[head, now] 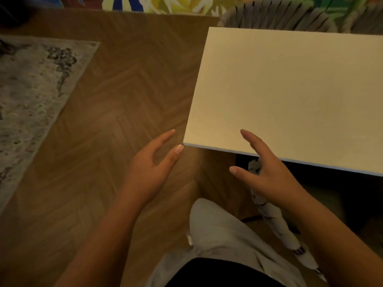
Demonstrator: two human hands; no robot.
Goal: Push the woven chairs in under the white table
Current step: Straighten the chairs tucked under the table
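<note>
Both hands, left hand (151,168) and right hand (267,172), hover released and grasping nothing near the white table (290,96) corner; 1 woven chair (275,15) sits tucked at its far edge.

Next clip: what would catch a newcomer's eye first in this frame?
The bare rectangular white table top fills the right half. In front of its near corner, the left hand and right hand hover open, holding nothing. Grey woven chair backs show beyond the table's far edge, and a mottled grey rug lies on the herringbone wood floor at left.
</note>
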